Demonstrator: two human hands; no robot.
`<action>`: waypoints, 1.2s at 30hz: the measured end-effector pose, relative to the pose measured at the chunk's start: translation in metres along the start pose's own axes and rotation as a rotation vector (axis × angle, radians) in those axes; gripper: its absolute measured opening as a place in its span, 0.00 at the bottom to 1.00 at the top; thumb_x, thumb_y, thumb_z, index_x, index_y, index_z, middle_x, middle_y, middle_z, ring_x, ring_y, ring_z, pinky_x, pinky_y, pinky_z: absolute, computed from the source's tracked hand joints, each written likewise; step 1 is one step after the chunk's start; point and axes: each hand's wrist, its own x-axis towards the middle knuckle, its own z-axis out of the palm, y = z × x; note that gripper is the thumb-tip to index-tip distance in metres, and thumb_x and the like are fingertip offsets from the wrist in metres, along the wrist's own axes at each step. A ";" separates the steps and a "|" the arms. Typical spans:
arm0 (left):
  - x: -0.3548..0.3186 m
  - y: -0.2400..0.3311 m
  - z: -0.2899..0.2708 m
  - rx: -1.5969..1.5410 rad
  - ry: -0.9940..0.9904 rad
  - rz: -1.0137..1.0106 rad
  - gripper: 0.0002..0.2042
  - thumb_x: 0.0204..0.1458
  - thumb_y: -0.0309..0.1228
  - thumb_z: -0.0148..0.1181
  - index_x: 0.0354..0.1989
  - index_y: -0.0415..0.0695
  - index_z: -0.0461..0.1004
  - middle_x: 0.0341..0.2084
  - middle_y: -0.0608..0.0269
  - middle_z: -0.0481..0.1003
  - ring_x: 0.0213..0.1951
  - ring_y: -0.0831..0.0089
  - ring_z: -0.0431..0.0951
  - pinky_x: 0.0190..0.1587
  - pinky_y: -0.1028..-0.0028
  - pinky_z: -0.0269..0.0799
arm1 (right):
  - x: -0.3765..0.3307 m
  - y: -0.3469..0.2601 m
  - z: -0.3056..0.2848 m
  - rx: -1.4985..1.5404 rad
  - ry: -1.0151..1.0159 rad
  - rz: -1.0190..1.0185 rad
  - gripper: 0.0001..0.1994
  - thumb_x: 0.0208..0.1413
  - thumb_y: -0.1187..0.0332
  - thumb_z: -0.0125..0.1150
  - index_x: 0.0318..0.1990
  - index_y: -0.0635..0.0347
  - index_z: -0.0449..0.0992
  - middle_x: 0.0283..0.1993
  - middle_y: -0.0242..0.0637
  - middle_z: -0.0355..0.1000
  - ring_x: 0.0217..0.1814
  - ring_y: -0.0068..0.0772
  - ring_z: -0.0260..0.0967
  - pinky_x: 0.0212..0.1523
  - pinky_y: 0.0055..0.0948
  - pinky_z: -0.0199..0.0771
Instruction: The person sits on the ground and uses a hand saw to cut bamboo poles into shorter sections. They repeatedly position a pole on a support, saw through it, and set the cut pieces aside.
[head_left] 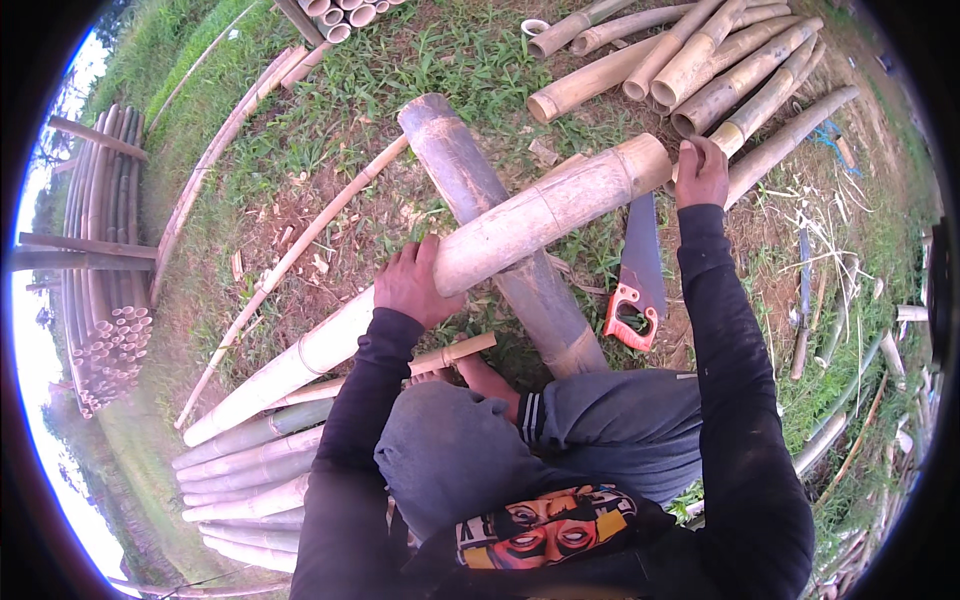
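A long, thick, pale bamboo pole [545,215] slants from the lower left up to the right. It rests across a darker, thick bamboo log [455,155] on the ground. My left hand [415,283] lies round the pole near its middle, fingers closed over it. At the pole's upper right cut end, my right hand [702,173] has its fingers bent in at the rim; its fingertips are partly hidden. A handsaw [642,265] with an orange handle lies below that end, between the log and my right forearm.
Cut bamboo pieces [750,85] are piled at the far right. More poles [255,460] lie side by side at lower left, and a bamboo stack [105,220] leans on supports at far left. A thin bamboo strip [290,280] crosses the grass. My bent knee [440,440] is close below the pole.
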 end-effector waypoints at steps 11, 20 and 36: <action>-0.002 0.000 -0.003 -0.003 -0.004 -0.013 0.48 0.37 0.53 0.79 0.68 0.47 0.68 0.54 0.47 0.78 0.55 0.45 0.82 0.57 0.49 0.79 | -0.203 0.009 -0.033 -0.720 -1.401 -0.066 0.27 0.52 0.47 0.72 0.53 0.57 0.82 0.48 0.44 0.84 0.53 0.52 0.83 0.58 0.53 0.78; 0.022 -0.023 -0.011 -0.230 -0.274 0.032 0.52 0.33 0.55 0.80 0.70 0.50 0.65 0.48 0.39 0.83 0.51 0.40 0.84 0.56 0.51 0.79 | -0.168 -0.027 -0.173 0.256 -0.508 0.512 0.16 0.55 0.68 0.64 0.49 0.64 0.75 0.37 0.43 0.78 0.34 0.37 0.77 0.38 0.36 0.77; 0.007 -0.006 -0.011 -0.108 -0.135 -0.040 0.47 0.33 0.59 0.79 0.62 0.45 0.71 0.45 0.44 0.84 0.48 0.46 0.86 0.52 0.52 0.81 | -0.243 -0.141 -0.188 0.492 -0.322 0.188 0.10 0.62 0.72 0.69 0.48 0.65 0.79 0.38 0.42 0.82 0.38 0.33 0.80 0.43 0.33 0.79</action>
